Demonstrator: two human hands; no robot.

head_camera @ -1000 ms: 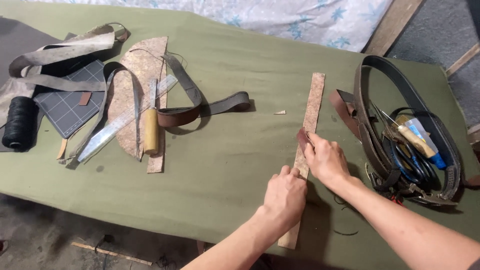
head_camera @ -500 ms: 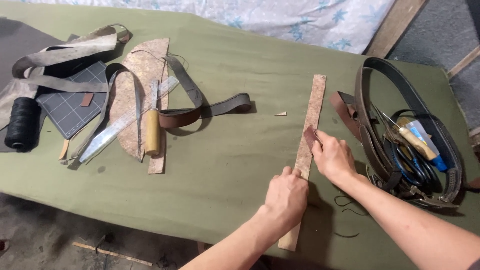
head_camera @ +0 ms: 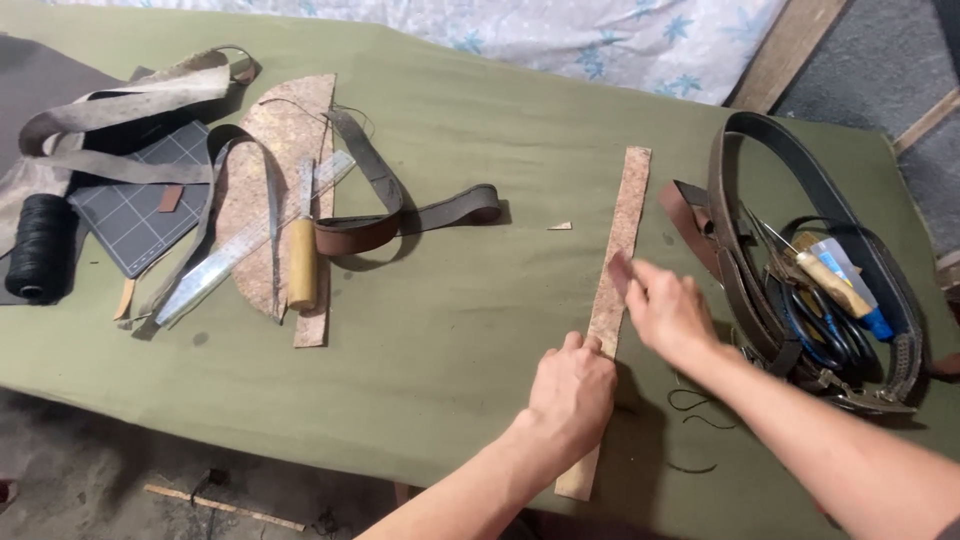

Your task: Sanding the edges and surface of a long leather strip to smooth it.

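Left of the cork strip (head_camera: 618, 262) lay a wide stretch of bare green cloth (head_camera: 450, 320), broken only by a small scrap (head_camera: 560, 226). Farther left of the strip, a curled brown strap (head_camera: 400, 222), a wooden-handled tool (head_camera: 301, 262) and a metal ruler (head_camera: 240, 245) blocked passage. Right of the strip, coiled belts (head_camera: 800, 240) crowded close, leaving a narrow gap. Beyond the strip's far end the cloth was open.
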